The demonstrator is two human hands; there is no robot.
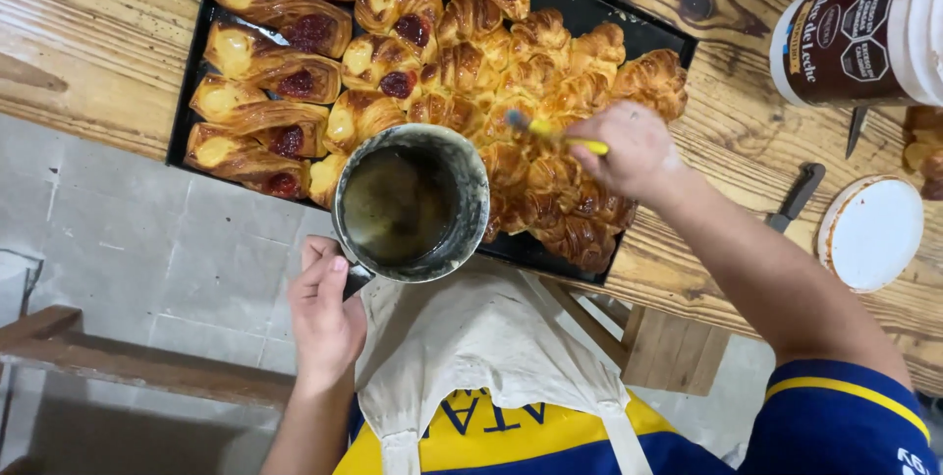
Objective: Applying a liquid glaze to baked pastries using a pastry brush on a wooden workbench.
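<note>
My left hand (pixel 325 310) grips the handle of a small metal pot (pixel 411 202) with dark syrupy liquid inside, held over the near edge of a black baking tray (pixel 589 13). My right hand (pixel 634 149) holds a yellow-handled brush (pixel 555 131) whose bristles rest on the golden croissants (pixel 560 72) on the tray's right side. On the left side of the tray lie several pastries (pixel 285 62) filled with cream and red jam.
The tray sits on a wooden table (pixel 88 33). At the right stand a large brown-and-white tub (pixel 864 28), its white lid (pixel 870 232) and a knife (pixel 796 197). Grey tiled floor (pixel 177 259) and a wooden bench (pixel 138 362) lie below left.
</note>
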